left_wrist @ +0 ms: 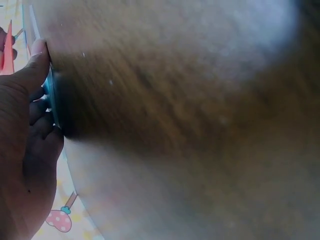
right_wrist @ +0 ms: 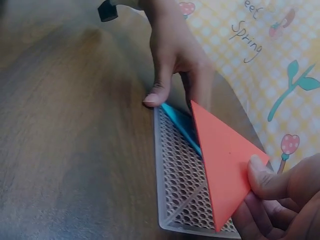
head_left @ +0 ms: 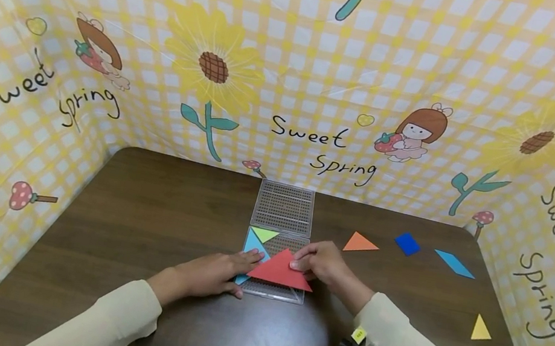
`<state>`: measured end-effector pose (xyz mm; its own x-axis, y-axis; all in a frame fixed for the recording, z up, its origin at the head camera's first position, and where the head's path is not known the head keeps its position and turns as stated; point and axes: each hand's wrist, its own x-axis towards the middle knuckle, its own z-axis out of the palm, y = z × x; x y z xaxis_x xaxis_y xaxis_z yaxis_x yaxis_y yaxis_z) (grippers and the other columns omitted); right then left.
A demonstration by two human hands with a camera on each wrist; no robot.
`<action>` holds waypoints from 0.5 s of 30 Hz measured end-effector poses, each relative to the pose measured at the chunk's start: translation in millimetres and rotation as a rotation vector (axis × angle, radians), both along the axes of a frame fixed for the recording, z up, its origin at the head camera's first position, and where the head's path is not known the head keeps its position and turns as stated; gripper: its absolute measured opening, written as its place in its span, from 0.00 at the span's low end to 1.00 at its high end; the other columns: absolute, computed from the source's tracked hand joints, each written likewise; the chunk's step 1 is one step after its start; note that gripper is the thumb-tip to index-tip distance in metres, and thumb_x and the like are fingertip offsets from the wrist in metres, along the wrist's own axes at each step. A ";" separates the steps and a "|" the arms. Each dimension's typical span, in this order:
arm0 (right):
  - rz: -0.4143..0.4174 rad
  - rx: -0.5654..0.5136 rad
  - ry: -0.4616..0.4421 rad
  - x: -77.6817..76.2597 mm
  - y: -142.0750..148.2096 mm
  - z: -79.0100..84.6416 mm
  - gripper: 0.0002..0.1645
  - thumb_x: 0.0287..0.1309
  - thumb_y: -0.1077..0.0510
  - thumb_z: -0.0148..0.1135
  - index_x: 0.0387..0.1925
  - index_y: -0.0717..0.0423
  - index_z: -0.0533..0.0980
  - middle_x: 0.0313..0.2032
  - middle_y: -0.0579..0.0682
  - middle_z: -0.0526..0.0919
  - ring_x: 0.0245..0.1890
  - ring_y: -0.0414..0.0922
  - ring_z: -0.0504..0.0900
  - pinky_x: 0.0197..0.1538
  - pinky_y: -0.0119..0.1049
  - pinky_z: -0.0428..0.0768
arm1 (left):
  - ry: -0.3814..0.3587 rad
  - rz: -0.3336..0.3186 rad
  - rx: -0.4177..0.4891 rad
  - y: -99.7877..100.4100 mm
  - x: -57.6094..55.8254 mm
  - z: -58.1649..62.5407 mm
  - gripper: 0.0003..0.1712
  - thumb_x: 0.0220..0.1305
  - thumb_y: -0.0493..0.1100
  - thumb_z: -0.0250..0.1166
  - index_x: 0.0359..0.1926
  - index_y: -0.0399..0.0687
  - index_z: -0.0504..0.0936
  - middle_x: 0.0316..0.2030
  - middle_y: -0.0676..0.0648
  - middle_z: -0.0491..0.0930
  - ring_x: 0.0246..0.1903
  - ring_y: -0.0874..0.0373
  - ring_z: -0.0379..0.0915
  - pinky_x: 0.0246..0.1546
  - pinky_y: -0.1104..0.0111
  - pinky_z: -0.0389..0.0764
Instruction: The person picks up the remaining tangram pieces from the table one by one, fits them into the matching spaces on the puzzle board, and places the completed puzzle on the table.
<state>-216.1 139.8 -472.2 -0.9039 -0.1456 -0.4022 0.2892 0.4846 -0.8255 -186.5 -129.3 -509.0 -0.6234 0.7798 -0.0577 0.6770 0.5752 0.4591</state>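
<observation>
My right hand [head_left: 324, 265] pinches a large red triangle [head_left: 279, 271] between thumb and fingers. The triangle is tilted over the lower half of a clear, hinged, grid-patterned case [head_left: 270, 295]. A large light-blue triangle [head_left: 252, 245] lies along the left side of that half, partly hidden by the red one and by my left hand [head_left: 216, 273]. Extended left fingers rest on the blue triangle, while the thumb is by the case's near left corner. In the case's far left corner sits a green triangle [head_left: 265, 234].
The case's other half [head_left: 284, 208] lies opened flat behind. To the right on the brown table [head_left: 168, 197] are an orange triangle [head_left: 360, 244], a dark-blue square [head_left: 407, 244], a blue parallelogram [head_left: 455, 264] and a yellow triangle [head_left: 481, 329]. A patterned cloth [head_left: 309, 80] stands around the table.
</observation>
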 end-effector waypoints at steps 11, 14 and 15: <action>0.044 0.020 0.022 9.1 -10.2 -9.0 0.09 0.43 0.59 0.77 0.28 0.58 0.84 0.24 0.49 0.85 0.22 0.41 0.81 0.26 0.37 0.83 | -0.016 0.006 -0.012 1.0 0.1 -0.6 0.42 0.63 0.57 0.62 0.73 0.49 0.58 0.75 0.49 0.50 0.74 0.54 0.46 0.67 0.57 0.65; 0.053 0.026 0.047 10.8 -11.9 -10.1 0.09 0.42 0.59 0.77 0.27 0.58 0.84 0.23 0.49 0.85 0.21 0.41 0.80 0.25 0.37 0.83 | -0.009 0.006 -0.012 1.2 0.2 -0.2 0.42 0.63 0.57 0.62 0.73 0.48 0.59 0.75 0.49 0.50 0.74 0.54 0.47 0.67 0.57 0.65; 0.051 0.027 0.049 11.1 -12.4 -10.3 0.09 0.42 0.60 0.77 0.27 0.57 0.84 0.22 0.49 0.84 0.20 0.41 0.80 0.25 0.37 0.83 | -0.006 0.005 -0.009 1.2 0.3 0.1 0.42 0.63 0.56 0.62 0.73 0.48 0.59 0.75 0.48 0.51 0.74 0.54 0.48 0.67 0.56 0.65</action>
